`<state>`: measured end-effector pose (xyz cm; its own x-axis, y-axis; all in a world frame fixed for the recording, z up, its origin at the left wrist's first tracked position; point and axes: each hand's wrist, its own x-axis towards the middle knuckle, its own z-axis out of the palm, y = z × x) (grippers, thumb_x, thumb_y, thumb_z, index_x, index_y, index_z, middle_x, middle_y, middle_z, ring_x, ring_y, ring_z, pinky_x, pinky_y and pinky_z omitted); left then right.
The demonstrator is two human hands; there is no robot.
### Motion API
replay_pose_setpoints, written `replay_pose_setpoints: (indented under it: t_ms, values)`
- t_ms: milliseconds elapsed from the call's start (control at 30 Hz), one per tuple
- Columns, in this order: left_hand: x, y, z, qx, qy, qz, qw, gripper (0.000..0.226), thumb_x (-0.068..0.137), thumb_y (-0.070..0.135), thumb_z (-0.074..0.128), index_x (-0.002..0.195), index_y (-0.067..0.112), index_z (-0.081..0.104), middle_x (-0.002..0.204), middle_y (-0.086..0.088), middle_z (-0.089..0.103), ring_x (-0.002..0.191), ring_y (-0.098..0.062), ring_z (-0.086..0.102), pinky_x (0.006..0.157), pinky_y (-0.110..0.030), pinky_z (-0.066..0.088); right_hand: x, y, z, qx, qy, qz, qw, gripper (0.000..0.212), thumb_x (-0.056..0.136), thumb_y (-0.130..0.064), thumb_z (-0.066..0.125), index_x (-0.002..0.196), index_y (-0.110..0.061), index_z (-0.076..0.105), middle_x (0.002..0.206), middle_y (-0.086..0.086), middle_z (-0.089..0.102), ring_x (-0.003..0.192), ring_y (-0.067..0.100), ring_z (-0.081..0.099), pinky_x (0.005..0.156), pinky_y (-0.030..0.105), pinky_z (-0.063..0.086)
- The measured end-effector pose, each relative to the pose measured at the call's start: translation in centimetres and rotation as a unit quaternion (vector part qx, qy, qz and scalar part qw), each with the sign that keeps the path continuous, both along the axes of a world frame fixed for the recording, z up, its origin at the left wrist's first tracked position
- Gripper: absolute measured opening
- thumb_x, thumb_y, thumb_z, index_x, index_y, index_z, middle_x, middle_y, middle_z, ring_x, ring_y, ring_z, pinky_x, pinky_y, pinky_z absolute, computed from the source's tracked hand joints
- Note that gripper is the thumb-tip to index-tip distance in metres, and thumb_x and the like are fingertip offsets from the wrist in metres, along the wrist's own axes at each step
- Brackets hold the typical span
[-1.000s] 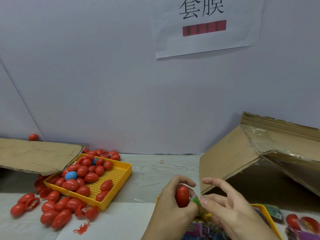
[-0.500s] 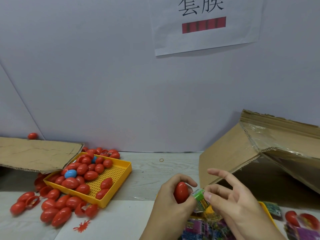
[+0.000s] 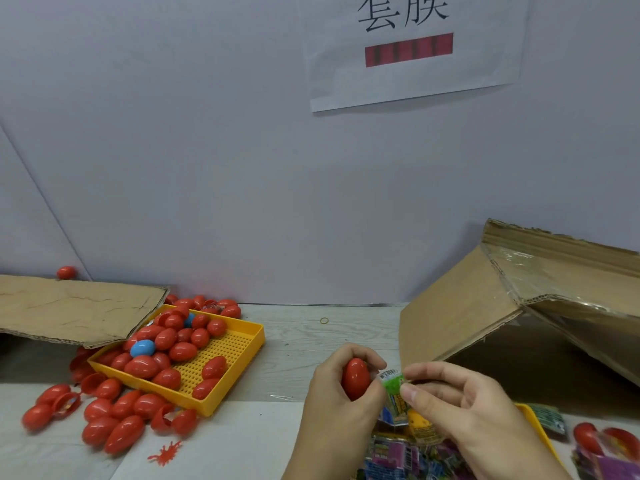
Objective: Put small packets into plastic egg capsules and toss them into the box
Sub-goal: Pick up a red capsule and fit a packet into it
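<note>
The red eggs [image 3: 166, 341] are glossy, smooth plastic, as is the one blue egg [image 3: 142, 348]. The yellow tray [image 3: 228, 355] is matt plastic with a perforated floor. The box [image 3: 460, 313] is rough brown cardboard with shiny clear tape. The packet [image 3: 393, 381] looks like glossy printed film. The tabletop [image 3: 304, 337] shows pale wood grain.

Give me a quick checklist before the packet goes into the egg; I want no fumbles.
1. Red egg capsule held firmly in left hand: ok.
2. Green packet pinched by right hand: ok.
3. Packet right beside the egg: ok.
4. Capsule open to take the packet: cannot tell; the fingers hide its seam.
5. Cardboard box at right, opening facing the hands: ok.
6. More packets ready below the hands: ok.
</note>
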<state>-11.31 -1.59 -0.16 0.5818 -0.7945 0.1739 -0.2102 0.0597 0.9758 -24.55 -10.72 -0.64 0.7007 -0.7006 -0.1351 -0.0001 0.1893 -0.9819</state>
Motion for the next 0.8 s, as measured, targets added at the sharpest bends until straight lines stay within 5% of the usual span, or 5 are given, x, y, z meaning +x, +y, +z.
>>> replay_pose_setpoints:
  t_ms: [200,367,633,800]
  values:
    - [-0.1,0.1,-0.2,0.01,-0.016,-0.007,1.0,0.032,0.081,-0.002,0.066,0.077,0.03,0.066,0.073,0.012,0.06,0.064,-0.002,0.056,0.06,-0.017,0.047,0.1,0.4,0.5,-0.021,0.041,0.022,0.999,0.044,0.044,-0.051,0.08,0.084,-0.034,0.077,0.082,0.002,0.076,0.079,0.009,0.072,0.075,0.024,0.05]
    - [-0.1,0.2,-0.1,0.008,-0.014,-0.014,1.0,0.031,0.082,0.0,0.068,0.077,0.031,0.066,0.073,0.01,0.061,0.064,-0.003,0.056,0.061,-0.018,0.048,0.0,0.5,1.0,-0.029,0.014,0.027,0.999,0.035,0.051,-0.042,0.078,0.082,-0.025,0.079,0.062,-0.003,0.07,0.052,-0.003,0.06,0.049,0.01,0.043]
    - [0.0,0.2,-0.2,0.017,0.0,-0.04,0.999,0.018,0.083,0.006,0.073,0.079,0.023,0.066,0.069,0.009,0.059,0.062,-0.003,0.053,0.062,-0.018,0.048,-0.1,0.7,1.2,-0.049,-0.005,0.003,0.999,0.022,0.06,-0.032,0.074,0.077,-0.02,0.077,0.064,0.003,0.069,0.05,0.0,0.059,0.046,0.01,0.041]
    - [-0.2,0.4,0.1,0.061,0.039,-0.057,0.996,0.014,0.074,0.033,0.066,0.087,0.033,0.062,0.073,0.013,0.054,0.063,-0.006,0.051,0.062,-0.021,0.046,-0.2,0.2,0.6,-0.054,0.009,-0.09,0.994,0.006,0.075,-0.025,0.073,0.08,-0.026,0.076,0.068,0.003,0.072,0.055,0.002,0.063,0.05,0.016,0.041]
